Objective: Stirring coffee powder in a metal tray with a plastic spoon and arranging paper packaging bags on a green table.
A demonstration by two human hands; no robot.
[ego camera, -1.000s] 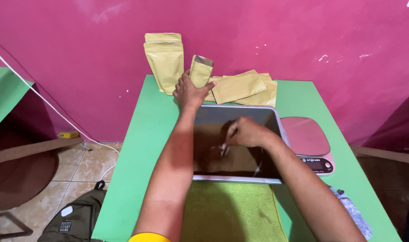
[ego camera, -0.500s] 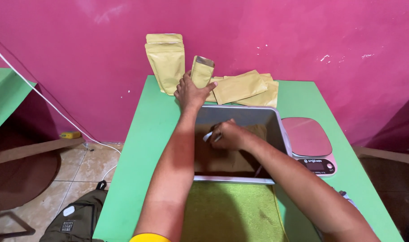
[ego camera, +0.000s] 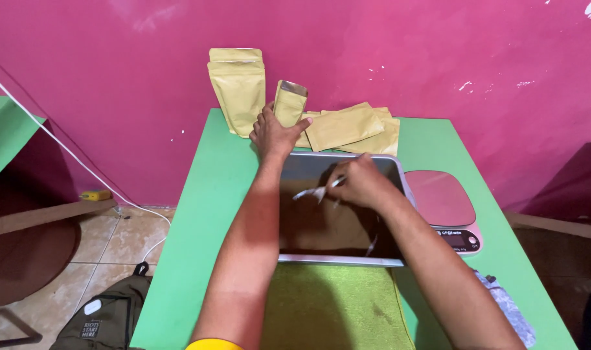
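Gripping an upright pouch (ego camera: pixel 290 104), left hand (ego camera: pixel 274 135); right hand (ego camera: pixel 359 183) clamps spoon (ego camera: pixel 315 192) over tray (ego camera: pixel 340 259), scale (ego camera: pixel 445 204) beside.

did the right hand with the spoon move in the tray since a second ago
Yes. The right hand with the spoon moved from the tray's middle toward its far edge.

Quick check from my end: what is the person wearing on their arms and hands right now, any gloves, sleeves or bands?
Both hands are bare: no gloves, rings, watch or bands show on the left hand or the right hand. Both forearms are uncovered up to the bottom edge of the head view. The only clothing visible is a yellow sleeve edge at the left upper arm. The right arm shows no sleeve in frame.
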